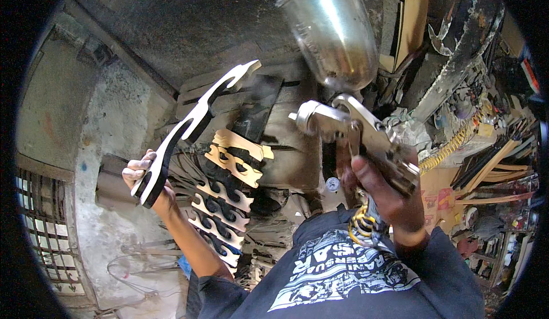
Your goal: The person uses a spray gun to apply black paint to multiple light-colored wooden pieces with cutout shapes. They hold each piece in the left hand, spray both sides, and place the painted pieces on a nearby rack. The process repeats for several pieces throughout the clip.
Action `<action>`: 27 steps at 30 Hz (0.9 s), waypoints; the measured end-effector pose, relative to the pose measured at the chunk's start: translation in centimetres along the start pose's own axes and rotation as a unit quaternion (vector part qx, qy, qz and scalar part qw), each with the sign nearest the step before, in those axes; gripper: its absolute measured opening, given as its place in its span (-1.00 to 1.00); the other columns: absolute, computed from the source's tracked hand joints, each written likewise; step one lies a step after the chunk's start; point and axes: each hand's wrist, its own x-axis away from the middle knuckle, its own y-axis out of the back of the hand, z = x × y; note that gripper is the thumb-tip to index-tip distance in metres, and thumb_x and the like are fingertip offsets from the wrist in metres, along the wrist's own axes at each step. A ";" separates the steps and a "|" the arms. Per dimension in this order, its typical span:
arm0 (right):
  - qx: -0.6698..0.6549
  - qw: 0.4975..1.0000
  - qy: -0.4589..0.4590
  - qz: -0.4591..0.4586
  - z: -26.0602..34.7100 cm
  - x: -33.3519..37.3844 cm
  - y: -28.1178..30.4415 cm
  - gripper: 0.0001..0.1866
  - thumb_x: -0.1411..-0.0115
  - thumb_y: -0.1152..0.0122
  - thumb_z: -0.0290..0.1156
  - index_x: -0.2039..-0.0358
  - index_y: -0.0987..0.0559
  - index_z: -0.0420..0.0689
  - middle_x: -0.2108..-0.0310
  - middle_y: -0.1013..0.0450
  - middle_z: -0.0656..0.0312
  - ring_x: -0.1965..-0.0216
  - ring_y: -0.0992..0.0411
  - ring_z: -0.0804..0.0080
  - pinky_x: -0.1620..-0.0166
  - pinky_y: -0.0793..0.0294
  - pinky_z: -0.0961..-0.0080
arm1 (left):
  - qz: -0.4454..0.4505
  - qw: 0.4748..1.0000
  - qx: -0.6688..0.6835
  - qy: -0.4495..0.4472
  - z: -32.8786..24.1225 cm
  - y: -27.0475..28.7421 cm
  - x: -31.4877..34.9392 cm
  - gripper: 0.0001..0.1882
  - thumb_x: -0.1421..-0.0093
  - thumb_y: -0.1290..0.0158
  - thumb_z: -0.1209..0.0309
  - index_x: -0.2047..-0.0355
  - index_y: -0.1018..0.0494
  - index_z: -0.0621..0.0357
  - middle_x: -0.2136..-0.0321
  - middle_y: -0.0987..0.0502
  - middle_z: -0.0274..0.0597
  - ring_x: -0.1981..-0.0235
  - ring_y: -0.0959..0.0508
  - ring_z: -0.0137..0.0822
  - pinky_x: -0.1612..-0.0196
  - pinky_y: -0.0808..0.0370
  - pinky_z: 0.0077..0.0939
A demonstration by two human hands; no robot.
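Note:
My left hand (136, 169), raised at the left, has its fingers closed round the lower end of a long scalloped wooden piece (197, 113). The piece slants up to the right; its face is white and its edge black, with curved hook-shaped cut-outs. On the right, my right hand (382, 190) is wrapped round the handle of a metal spray gun (327, 120). A shiny metal cup (334, 33) sits on top of the gun, whose nozzle points left toward the wooden piece. Whether a finger presses the trigger is unclear. A yellow coiled hose (364, 223) hangs below my right hand.
Several pale wooden pieces (235, 167) with similar cut-outs stand in a row beyond my left forearm. A grimy wall (114, 124) and barred window (43, 227) lie left. To the right are a yellow coiled hose (449, 150), wood strips (492, 167) and cluttered shelves.

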 end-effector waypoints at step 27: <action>0.051 0.989 0.130 -0.042 3.1 -0.8 -2.7 -0.77 -0.15 -0.22 -0.31 0.32 -0.49 -0.23 0.56 -0.45 0.23 0.57 -0.43 0.47 0.47 -0.39 0.53 | -0.456 0.229 0.701 0.499 14.4 -13.3 12.8 -0.76 -0.03 -0.19 0.55 0.31 -0.46 0.47 0.36 -0.53 0.06 0.29 -0.58 -0.13 0.16 -0.63 -0.37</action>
